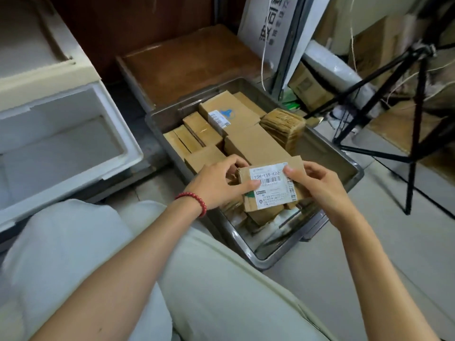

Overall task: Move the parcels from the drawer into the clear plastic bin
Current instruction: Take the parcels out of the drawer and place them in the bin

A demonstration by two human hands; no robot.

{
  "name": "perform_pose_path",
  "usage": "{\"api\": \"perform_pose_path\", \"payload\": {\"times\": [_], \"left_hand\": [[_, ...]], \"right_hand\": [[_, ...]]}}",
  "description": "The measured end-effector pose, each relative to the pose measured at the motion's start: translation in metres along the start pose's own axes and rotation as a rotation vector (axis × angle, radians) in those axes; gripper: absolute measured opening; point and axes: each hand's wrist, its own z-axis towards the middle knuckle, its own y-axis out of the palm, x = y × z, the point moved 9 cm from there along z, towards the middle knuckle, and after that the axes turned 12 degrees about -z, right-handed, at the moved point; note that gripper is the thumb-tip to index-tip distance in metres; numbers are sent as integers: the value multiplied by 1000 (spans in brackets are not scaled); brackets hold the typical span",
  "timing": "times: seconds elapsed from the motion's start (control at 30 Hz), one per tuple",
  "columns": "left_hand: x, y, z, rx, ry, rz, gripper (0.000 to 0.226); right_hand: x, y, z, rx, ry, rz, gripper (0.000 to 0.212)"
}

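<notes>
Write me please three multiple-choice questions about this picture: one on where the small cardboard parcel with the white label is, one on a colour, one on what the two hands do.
1. Where is the small cardboard parcel with the white label?
A. Inside the white foam box
B. Held over the clear plastic bin
C. On the black tripod

2. What colour is the bead bracelet on the left wrist?
A. Red
B. Blue
C. Green

3. What do the left hand and the right hand do?
A. Both hang idle
B. Only the left grips the parcel
C. Both grip the parcel

Answers: 1 B, the bin's other parcels lie under it; 2 A, the beads are plainly red; 3 C, fingers of each hand curl round one end.
</notes>
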Motion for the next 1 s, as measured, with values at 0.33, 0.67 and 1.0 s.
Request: {"api": "perform_pose_path", "payload": {"times": [0.33,0.67,1.0], "left_hand": [[9,38,10,-207,75,93,46],[7,-8,-1,73,160,614,34],[23,-84,-56,384,109,761,38]], "right_hand": [[5,-9,-1,-142,-158,-115,54],[-12,9,3,-80,-176,-164,48],[-75,67,-18,-61,-434,-551,51]]}}
